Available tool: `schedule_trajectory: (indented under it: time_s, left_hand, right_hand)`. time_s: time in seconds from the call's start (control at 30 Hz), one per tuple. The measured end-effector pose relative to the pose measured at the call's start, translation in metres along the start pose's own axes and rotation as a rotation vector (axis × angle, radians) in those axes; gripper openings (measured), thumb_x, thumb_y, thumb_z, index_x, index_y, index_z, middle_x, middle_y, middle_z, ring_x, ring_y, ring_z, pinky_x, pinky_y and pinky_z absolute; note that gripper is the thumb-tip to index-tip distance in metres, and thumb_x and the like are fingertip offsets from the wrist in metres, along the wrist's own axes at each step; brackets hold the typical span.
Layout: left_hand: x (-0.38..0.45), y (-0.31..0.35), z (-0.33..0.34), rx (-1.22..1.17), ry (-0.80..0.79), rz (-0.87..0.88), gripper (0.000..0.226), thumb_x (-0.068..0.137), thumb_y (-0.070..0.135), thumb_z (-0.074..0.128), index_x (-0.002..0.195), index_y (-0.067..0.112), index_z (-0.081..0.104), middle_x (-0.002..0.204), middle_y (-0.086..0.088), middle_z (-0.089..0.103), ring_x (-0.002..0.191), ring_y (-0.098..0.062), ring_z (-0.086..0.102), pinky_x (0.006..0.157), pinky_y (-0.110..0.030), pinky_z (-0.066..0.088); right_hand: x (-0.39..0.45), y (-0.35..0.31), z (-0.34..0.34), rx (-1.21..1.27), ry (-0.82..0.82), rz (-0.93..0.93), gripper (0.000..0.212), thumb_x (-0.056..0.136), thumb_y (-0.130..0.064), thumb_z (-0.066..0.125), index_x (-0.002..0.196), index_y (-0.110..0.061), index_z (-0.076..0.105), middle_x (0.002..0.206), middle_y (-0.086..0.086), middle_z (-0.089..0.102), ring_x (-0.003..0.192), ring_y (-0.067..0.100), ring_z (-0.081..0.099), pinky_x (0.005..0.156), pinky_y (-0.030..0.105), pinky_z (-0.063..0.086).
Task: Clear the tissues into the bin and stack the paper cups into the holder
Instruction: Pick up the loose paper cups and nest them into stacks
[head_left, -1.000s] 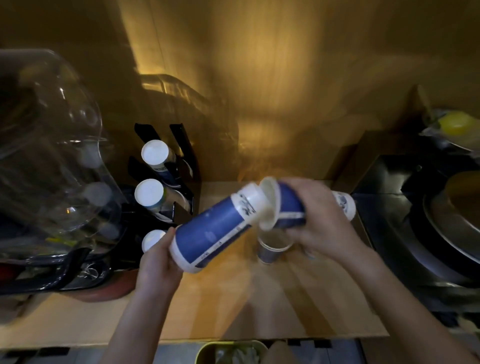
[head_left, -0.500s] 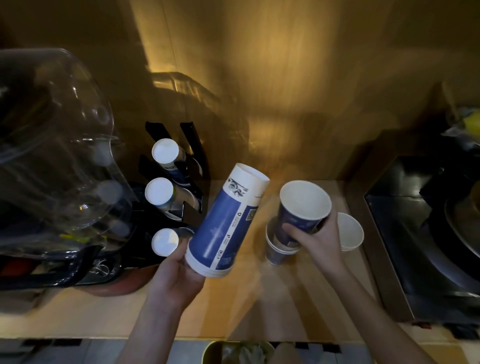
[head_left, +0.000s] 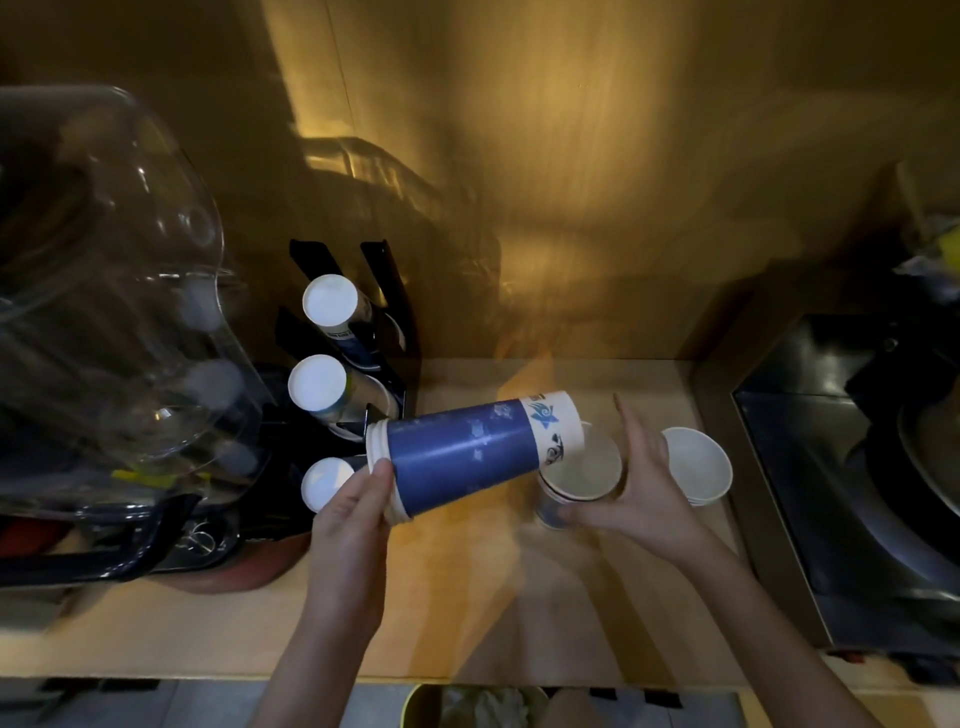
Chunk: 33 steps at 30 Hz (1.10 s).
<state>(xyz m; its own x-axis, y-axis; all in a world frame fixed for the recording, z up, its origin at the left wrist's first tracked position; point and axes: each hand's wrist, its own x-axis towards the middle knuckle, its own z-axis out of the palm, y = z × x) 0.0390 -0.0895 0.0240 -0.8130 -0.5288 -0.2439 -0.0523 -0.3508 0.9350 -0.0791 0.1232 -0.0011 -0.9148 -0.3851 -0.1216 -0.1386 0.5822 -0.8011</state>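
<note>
Tapered blue paper cup stack (head_left: 467, 457) gripped by left hand (head_left: 348, 525), smooth wooden counter (head_left: 545, 613)

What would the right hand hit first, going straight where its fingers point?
Probably the back wall: the right hand points its fingers over bare counter, just past the held cup stack, though depth is unclear.

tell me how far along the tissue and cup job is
Looks done: tissues lie in the bin; three cup stacks sit in the holder. In hand: the left hand grips a long cup stack, the right hand touches the nested cups on the counter. Left: both, plus the white cups further right, must go in the holder.
</note>
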Motion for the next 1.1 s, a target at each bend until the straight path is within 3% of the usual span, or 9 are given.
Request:
schedule_trajectory:
  time_s: [0.1,0.17,0.23,0.37,0.5,0.63,0.8,0.9,1.1]
  left_hand:
    - [-0.001,0.001,0.003,0.064,-0.014,0.047,0.027,0.088,0.027,0.05,0.096,0.01,0.069,0.094,-0.009,0.071,0.094,-0.026,0.062,0.097,-0.057,0.041]
    - [-0.002,0.002,0.006,0.099,-0.041,0.058,0.029,0.081,0.032,0.051,0.09,0.013,0.071,0.09,-0.006,0.072,0.09,-0.022,0.062,0.095,-0.057,0.041]
    - [-0.003,0.003,0.008,0.13,-0.074,0.082,0.03,0.077,0.038,0.056,0.088,0.016,0.072,0.091,-0.005,0.072,0.092,-0.021,0.062,0.095,-0.056,0.042]
    - [-0.003,0.006,0.008,0.204,-0.062,0.184,0.034,0.064,0.046,0.06,0.092,0.03,0.071,0.119,0.002,0.057,0.114,-0.019,0.052,0.097,-0.056,0.044]
    - [0.004,0.005,0.001,0.228,-0.139,0.141,0.059,0.066,0.036,0.064,0.12,0.048,0.043,0.137,0.01,0.044,0.126,-0.011,0.044,0.09,-0.024,0.047]
    - [0.008,0.0,-0.007,0.227,-0.228,0.104,0.066,0.06,0.038,0.068,0.117,0.057,0.041,0.135,0.02,0.043,0.126,-0.008,0.045,0.081,-0.008,0.05]
    - [0.007,-0.003,-0.01,0.2,-0.271,0.091,0.071,0.053,0.043,0.068,0.119,0.054,0.045,0.129,0.013,0.052,0.111,-0.001,0.057,0.076,-0.012,0.052]
    - [0.008,-0.005,-0.006,0.184,-0.159,0.123,0.064,0.053,0.041,0.07,0.114,0.048,0.052,0.114,0.016,0.061,0.102,-0.001,0.062,0.074,-0.015,0.055]
    - [0.004,-0.004,0.01,0.129,0.009,0.143,0.047,0.079,0.007,0.063,0.121,0.025,0.053,0.103,0.012,0.062,0.083,0.004,0.065,0.064,-0.008,0.052]
  right_hand:
    - [-0.003,-0.03,-0.005,-0.075,0.025,-0.225,0.125,0.05,-0.032,0.087,0.137,-0.047,-0.002,0.138,-0.036,0.003,0.133,-0.013,-0.004,0.105,0.01,0.005]
    - [-0.001,-0.044,-0.001,-0.257,0.029,-0.372,0.117,0.053,-0.04,0.083,0.141,-0.039,0.006,0.146,-0.028,0.008,0.137,-0.006,-0.001,0.107,0.012,0.002]
    - [0.002,-0.049,0.005,-0.463,0.042,-0.465,0.105,0.059,-0.042,0.078,0.143,-0.024,0.018,0.146,-0.007,0.032,0.138,0.013,0.02,0.112,0.023,0.01]
    - [0.001,-0.049,0.019,-0.506,0.03,-0.494,0.081,0.064,-0.041,0.074,0.134,-0.019,0.039,0.127,0.0,0.055,0.118,0.02,0.05,0.104,0.035,0.033]
    - [-0.001,-0.043,0.027,-0.471,0.031,-0.534,0.074,0.062,-0.042,0.074,0.127,-0.025,0.043,0.121,-0.003,0.058,0.112,0.016,0.053,0.096,0.029,0.036]
    - [-0.003,-0.039,0.027,-0.462,0.001,-0.549,0.071,0.061,-0.041,0.074,0.123,-0.03,0.043,0.12,-0.008,0.058,0.111,0.011,0.05,0.097,0.023,0.029]
    - [-0.004,-0.033,0.026,-0.393,0.021,-0.531,0.07,0.06,-0.04,0.075,0.123,-0.03,0.045,0.121,-0.009,0.057,0.111,0.005,0.044,0.098,0.024,0.03]
    - [-0.003,-0.029,0.027,-0.378,0.028,-0.516,0.073,0.06,-0.041,0.076,0.125,-0.029,0.045,0.122,-0.008,0.056,0.113,0.008,0.046,0.099,0.026,0.034]
    - [-0.006,-0.023,0.03,-0.38,0.057,-0.539,0.077,0.063,-0.039,0.075,0.128,-0.028,0.036,0.124,-0.002,0.055,0.114,0.008,0.039,0.1,0.031,0.033]
